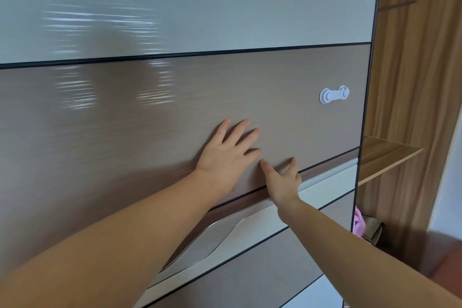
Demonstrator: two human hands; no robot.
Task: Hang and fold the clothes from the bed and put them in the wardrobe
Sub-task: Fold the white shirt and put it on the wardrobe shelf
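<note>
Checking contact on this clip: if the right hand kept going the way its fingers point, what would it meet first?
The right hand already looks to be touching the brown panel of the wardrobe door. Sliding on up-right, it seems free across the panel, towards the white handle; depth is unclear.

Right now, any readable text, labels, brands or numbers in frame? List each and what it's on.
None: no text, label, brand or number shows in this view.
Door: glossy panels, only reflections.
White child lock: no marking can be made out.
Shelf and pink cloth inside the wardrobe: no print seen.
Left hand and right hand lie flat on the door, covering no visible text.
</note>
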